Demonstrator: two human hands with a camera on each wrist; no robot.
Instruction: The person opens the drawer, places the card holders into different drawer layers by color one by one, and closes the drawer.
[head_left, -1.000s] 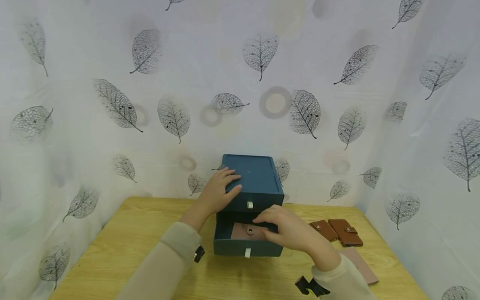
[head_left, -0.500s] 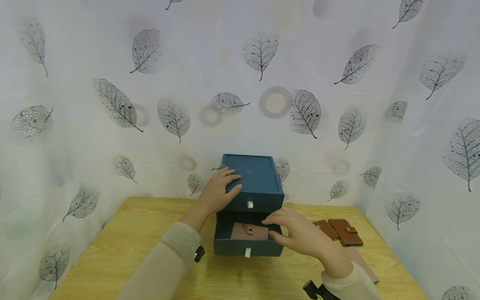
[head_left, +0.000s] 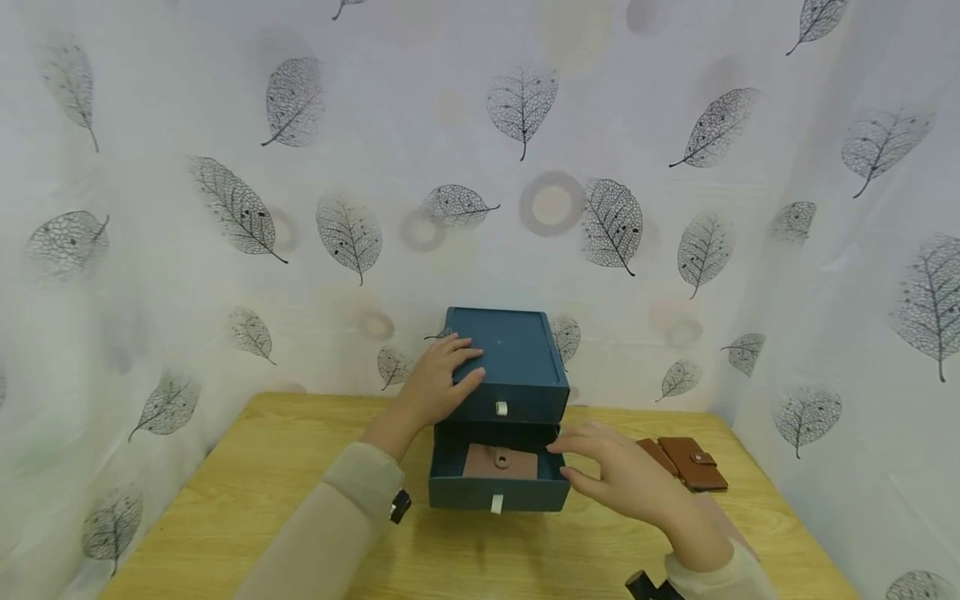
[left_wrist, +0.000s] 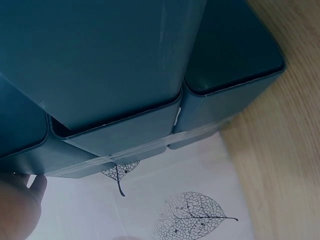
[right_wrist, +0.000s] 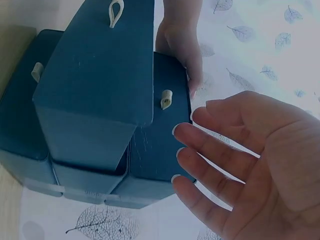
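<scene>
While a pale sleeve point(head_left: 322, 525) slants up and inward across the wooden table point(head_left: 262, 467), the left hand point(head_left: 431, 383) at its end lies over the left edge of a blue cabinet point(head_left: 513, 350). Its fingers are spread and reach onto the top, with the thumb set apart, nearer the front edge; they rest on the surface and grasp nothing else. At the cuff sits a small black device point(head_left: 400, 506). Below the cabinet's upper drawer front point(head_left: 532, 404), which is closed and bears a white tab point(head_left: 502, 408), the lower drawer point(head_left: 457, 493) stands pulled out. Inside it lies a pink wallet point(head_left: 480, 463), flat, its strap and snap facing up. Just right of that drawer, the right hand point(head_left: 626, 475) points leftward, wrist lower than knuckles. Its thumb and forefinger are parted, the other fingers softly bent with gaps between them, and it holds nothing; whether the thumb tip touches the drawer's right wall, I cannot tell. Beyond this hand, two brown wallets lie on the table, the nearer one point(head_left: 654, 452) partly hidden, the farther one point(head_left: 693, 462) showing its strap. A flat pink item point(head_left: 723, 517) is partly covered by the right forearm.
</scene>
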